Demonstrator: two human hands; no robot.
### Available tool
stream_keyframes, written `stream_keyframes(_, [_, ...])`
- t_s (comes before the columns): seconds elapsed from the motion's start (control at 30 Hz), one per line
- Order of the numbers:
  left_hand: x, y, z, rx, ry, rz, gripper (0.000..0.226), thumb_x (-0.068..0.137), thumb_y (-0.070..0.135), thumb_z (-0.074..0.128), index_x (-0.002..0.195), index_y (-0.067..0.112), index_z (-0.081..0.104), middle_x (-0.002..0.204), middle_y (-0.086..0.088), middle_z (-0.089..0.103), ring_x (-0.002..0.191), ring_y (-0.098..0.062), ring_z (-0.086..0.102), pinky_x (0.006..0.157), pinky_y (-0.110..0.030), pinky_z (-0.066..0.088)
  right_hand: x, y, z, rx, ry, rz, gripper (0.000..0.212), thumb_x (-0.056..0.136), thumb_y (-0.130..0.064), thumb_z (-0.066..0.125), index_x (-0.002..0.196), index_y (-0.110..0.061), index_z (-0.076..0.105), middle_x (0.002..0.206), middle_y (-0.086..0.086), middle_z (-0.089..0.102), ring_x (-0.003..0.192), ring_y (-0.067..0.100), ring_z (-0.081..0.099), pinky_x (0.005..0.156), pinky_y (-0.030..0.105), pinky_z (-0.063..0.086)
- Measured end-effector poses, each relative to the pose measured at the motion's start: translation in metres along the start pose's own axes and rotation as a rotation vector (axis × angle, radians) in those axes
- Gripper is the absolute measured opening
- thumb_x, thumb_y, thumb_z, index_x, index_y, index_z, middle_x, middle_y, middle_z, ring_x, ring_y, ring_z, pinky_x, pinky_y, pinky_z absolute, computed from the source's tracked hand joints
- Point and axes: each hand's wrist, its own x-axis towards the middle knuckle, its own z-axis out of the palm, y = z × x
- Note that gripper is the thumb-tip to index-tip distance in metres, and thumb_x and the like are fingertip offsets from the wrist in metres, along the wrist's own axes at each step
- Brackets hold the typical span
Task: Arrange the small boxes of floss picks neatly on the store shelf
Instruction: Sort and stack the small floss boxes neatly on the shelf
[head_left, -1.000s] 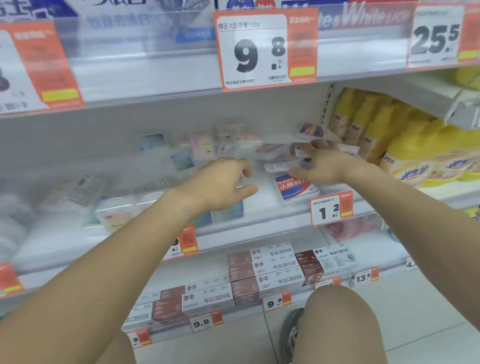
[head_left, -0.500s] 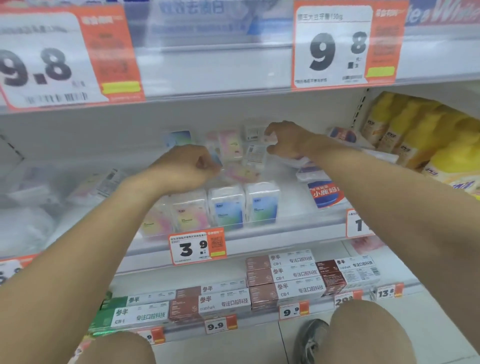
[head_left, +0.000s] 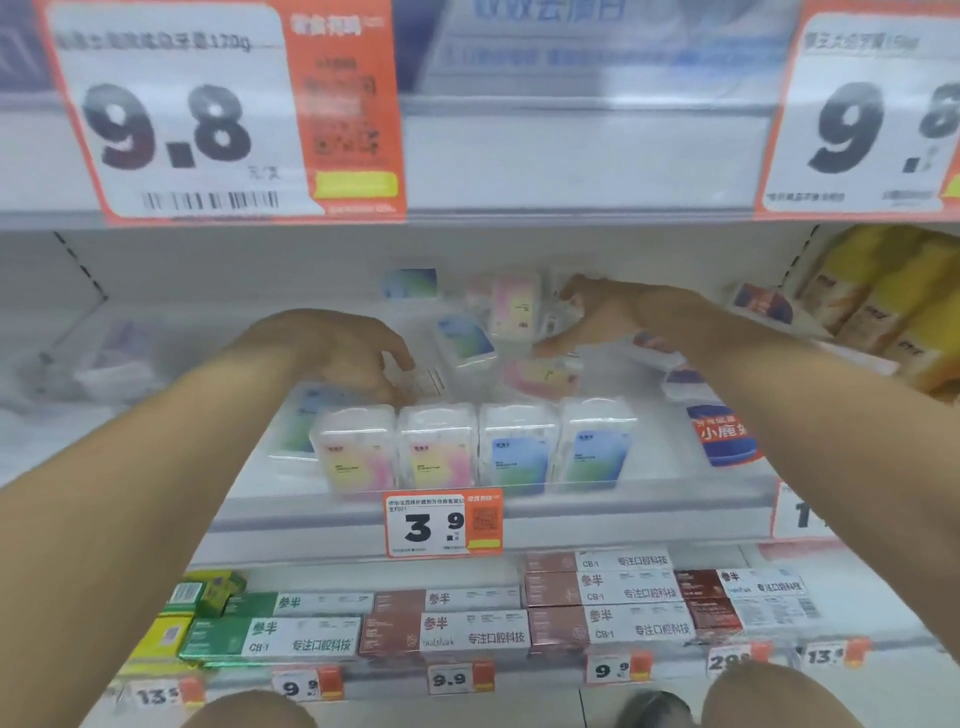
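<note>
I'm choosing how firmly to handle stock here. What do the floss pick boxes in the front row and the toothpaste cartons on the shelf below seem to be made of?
The floss pick boxes look like clear, glossy hard plastic: the pastel labels show through their frosted, rounded lids. That is likely, though blur leaves it open. The toothpaste cartons look like printed cardboard with a slight sheen: sharp square edges and flat printed faces.
</note>
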Motion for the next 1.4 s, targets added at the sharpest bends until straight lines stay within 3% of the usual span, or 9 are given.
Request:
stream_keyframes(0.2, [0.006,-0.012,0.010,-0.082,0.043,0.071,0.045,0.077,0.042,0.077,0.118,0.032,0.063,0.112,0.011,0.063,0.094,-0.010,0.060,0.090,-0.029,0.049,0.008,-0.030,0.026,-0.158,0.027,-0.123,0.112,0.053,-0.088,0.065,0.145,-0.029,0.043,0.147,-0.001,0.048,0.131,0.025,0.047,0.107,0.039,0.040])
stream_keyframes(0.4, [0.002,-0.028,0.012,-0.312,0.172,0.039,0.052,0.062,0.054,0.080,0.107,0.033,0.065,0.104,0.011,0.062,0.093,-0.009,0.063,0.086,-0.032,0.053,-0.005,-0.050,0.022,-0.215,0.250,-0.312,0.053,0.086,-0.051,0.067,0.124,-0.014,0.063,0.125,0.003,0.062,0.116,0.025,0.056,0.095,0.031,0.046])
stream_keyframes(0.53, [-0.003,-0.038,0.010,-0.753,0.316,0.072,0.033,0.084,0.042,0.066,0.104,0.017,0.069,0.090,-0.010,0.069,0.074,-0.016,0.068,0.075,-0.028,0.054,-0.017,-0.070,0.012,0.233,0.156,-0.540,0.047,0.081,-0.037,0.078,0.122,-0.023,0.059,0.117,-0.004,0.061,0.104,0.012,0.061,0.098,0.030,0.050])
stream_keyframes(0.7, [-0.012,-0.039,0.005,-1.301,0.055,0.335,0.059,0.093,0.044,0.042,0.126,-0.002,0.058,0.114,-0.033,0.063,0.097,-0.040,0.063,0.087,-0.046,0.052,-0.029,-0.100,0.008,0.699,-0.015,-0.596,0.055,0.081,-0.025,0.080,0.130,-0.022,0.056,0.120,-0.005,0.065,0.105,0.011,0.068,0.084,0.028,0.059])
stream_keyframes(0.8, [-0.014,-0.039,0.007,-1.209,0.130,0.329,0.054,0.100,0.047,0.035,0.124,0.006,0.060,0.110,-0.027,0.068,0.100,-0.038,0.066,0.095,-0.049,0.051,-0.033,-0.105,0.001,0.835,-0.089,-0.576,0.029,0.089,-0.022,0.072,0.117,-0.024,0.066,0.110,-0.010,0.072,0.100,0.007,0.070,0.077,0.025,0.058])
stream_keyframes(0.9, [-0.018,-0.052,0.010,-0.815,0.285,0.176,0.038,0.100,0.048,0.040,0.105,0.021,0.067,0.106,-0.002,0.072,0.106,-0.024,0.065,0.100,-0.044,0.048,-0.031,-0.105,0.001,0.749,-0.004,-0.476,0.043,0.076,-0.043,0.081,0.114,-0.028,0.069,0.115,-0.009,0.071,0.100,0.013,0.069,0.081,0.028,0.058])
stream_keyframes(1.03, [-0.024,-0.073,0.018,-0.277,0.059,0.080,0.052,0.089,0.034,0.065,0.137,0.037,0.046,0.141,0.009,0.049,0.129,-0.015,0.049,0.105,-0.036,0.044,-0.031,-0.105,0.003,0.808,0.124,-0.372,0.036,0.071,-0.040,0.085,0.102,-0.027,0.070,0.103,-0.003,0.073,0.087,0.018,0.071,0.070,0.027,0.058])
stream_keyframes(1.23, [-0.020,-0.068,0.023,-0.147,0.090,0.101,0.065,0.076,0.014,0.079,0.133,0.030,0.051,0.133,0.003,0.053,0.120,-0.018,0.053,0.102,-0.037,0.046,-0.048,-0.114,0.010,0.796,0.175,-0.382,0.029,0.080,-0.015,0.079,0.103,-0.026,0.065,0.095,-0.004,0.066,0.058,0.002,0.063,0.047,0.016,0.047])
stream_keyframes(1.4, [-0.023,-0.074,0.017,-0.161,0.225,0.073,0.062,0.071,0.023,0.085,0.126,0.020,0.057,0.118,0.004,0.051,0.107,-0.020,0.058,0.088,-0.036,0.055,-0.059,-0.099,0.010,0.868,0.218,-0.393,0.034,0.078,-0.018,0.081,0.108,-0.017,0.066,0.106,-0.002,0.070,0.093,0.016,0.068,0.063,0.023,0.053])
